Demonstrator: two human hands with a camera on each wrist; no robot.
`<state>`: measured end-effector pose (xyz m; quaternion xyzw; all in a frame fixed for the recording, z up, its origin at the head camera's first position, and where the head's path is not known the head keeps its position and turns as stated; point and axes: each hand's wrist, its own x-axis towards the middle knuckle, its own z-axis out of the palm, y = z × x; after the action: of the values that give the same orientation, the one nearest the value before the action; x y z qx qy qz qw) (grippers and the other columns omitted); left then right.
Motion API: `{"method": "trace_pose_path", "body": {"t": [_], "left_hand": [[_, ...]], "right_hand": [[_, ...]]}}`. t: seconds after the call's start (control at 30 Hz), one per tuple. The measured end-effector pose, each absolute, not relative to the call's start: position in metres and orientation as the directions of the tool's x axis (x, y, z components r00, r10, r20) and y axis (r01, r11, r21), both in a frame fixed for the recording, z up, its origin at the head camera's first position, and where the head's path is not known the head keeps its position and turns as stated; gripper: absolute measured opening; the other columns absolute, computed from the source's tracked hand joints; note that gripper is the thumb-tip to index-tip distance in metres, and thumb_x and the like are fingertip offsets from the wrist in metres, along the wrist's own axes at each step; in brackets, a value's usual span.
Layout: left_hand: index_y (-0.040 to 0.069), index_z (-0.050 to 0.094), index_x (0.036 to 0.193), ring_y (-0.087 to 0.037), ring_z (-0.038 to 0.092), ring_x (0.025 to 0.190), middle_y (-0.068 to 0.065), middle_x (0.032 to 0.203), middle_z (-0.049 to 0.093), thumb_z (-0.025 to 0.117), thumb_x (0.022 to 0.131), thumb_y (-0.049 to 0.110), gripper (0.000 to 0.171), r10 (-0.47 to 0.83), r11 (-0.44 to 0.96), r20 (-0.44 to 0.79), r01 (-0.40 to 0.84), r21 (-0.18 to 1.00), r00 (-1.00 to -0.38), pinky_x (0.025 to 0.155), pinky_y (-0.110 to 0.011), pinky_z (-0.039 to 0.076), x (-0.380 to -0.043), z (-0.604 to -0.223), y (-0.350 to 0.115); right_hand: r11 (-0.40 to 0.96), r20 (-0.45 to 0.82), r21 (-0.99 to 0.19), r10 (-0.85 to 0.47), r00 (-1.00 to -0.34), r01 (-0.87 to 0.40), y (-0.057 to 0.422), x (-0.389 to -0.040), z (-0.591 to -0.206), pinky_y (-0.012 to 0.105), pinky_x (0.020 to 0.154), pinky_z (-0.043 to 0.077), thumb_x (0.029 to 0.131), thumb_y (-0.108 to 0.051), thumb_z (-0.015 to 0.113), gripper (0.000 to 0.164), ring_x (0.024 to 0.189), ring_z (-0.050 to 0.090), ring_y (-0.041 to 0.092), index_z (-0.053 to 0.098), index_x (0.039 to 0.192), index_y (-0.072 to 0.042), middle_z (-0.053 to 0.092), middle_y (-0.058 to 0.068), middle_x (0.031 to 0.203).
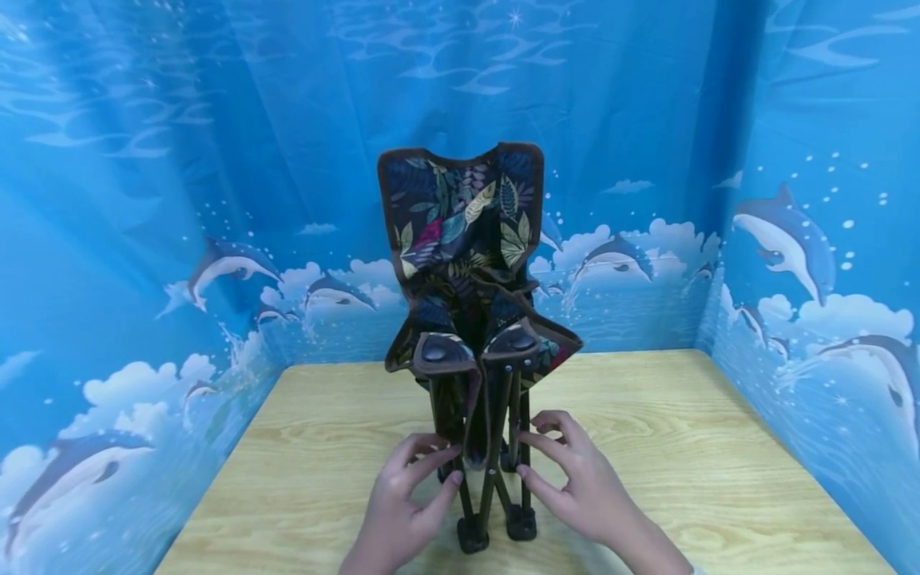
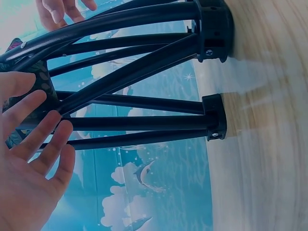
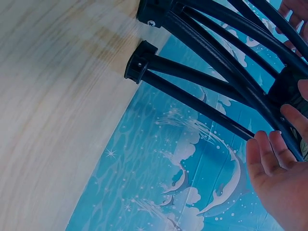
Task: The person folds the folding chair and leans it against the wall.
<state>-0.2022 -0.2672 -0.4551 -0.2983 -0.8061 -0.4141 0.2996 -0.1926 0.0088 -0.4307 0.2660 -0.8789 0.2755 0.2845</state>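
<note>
A small folding chair (image 1: 460,216) with dark leaf-print fabric and brown edging stands upright on the table, its frame drawn closely together. Its black tube legs (image 2: 144,122) cross one another and end in black plastic feet (image 3: 137,62). On the left side of the legs is my left hand (image 1: 406,495), fingers loosely spread and fingertips right at the tubes. My right hand (image 1: 585,483) mirrors it on the other side, its fingertips close against a leg. Neither hand wraps round a tube. The chair's folded seat fabric hangs between the legs.
The chair stands on a light wood-grain table (image 1: 302,447). Behind it and along both sides hangs a blue curtain (image 1: 287,144) printed with dolphins and clouds, close to the table's edges.
</note>
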Motion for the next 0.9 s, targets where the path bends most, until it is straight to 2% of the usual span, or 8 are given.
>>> {"method": "trace_pose_path", "body": {"t": [0.27,0.43,0.63,0.9], "left_hand": [[0.022,0.08,0.121,-0.012,0.068,0.105,0.006,0.121,0.069,0.083,0.089,0.013,0.033,0.245,0.503,0.733,0.73,0.463,-0.634,0.084,-0.035,0.061,-0.202,-0.459,-0.268],[0.024,0.08,0.12,-0.01,0.069,0.107,0.01,0.119,0.069,0.084,0.089,0.018,0.032,0.255,0.543,0.701,0.699,0.466,-0.666,0.087,-0.037,0.061,-0.201,-0.461,-0.268],[0.027,0.08,0.118,-0.004,0.067,0.109,0.016,0.118,0.067,0.086,0.088,0.02,0.032,0.258,0.555,0.666,0.671,0.491,-0.7,0.089,-0.032,0.061,-0.2,-0.463,-0.266],[0.023,0.08,0.119,-0.005,0.068,0.103,0.013,0.115,0.069,0.085,0.087,0.017,0.033,0.282,0.526,0.69,0.709,0.47,-0.667,0.086,-0.032,0.061,-0.201,-0.465,-0.266]], "right_hand": [[0.714,0.627,-0.328,-0.325,-0.708,-0.619,0.01,-0.192,-0.435,0.034,0.086,0.061,0.092,-0.022,0.083,0.034,0.117,0.06,0.013,0.078,0.125,-0.021,0.06,-0.004,0.128],[0.726,0.62,-0.313,-0.332,-0.71,-0.613,0.011,-0.192,-0.437,0.033,0.086,0.061,0.09,-0.023,0.084,0.034,0.117,0.061,0.013,0.079,0.124,-0.02,0.061,-0.005,0.128],[0.746,0.598,-0.306,-0.332,-0.729,-0.591,0.011,-0.19,-0.441,0.032,0.085,0.06,0.091,-0.028,0.084,0.033,0.114,0.062,0.011,0.079,0.123,-0.022,0.062,-0.007,0.127],[0.756,0.56,-0.322,-0.332,-0.759,-0.569,0.012,-0.187,-0.443,0.03,0.081,0.058,0.091,-0.029,0.084,0.028,0.111,0.062,0.008,0.08,0.119,-0.026,0.063,-0.012,0.123]]}}
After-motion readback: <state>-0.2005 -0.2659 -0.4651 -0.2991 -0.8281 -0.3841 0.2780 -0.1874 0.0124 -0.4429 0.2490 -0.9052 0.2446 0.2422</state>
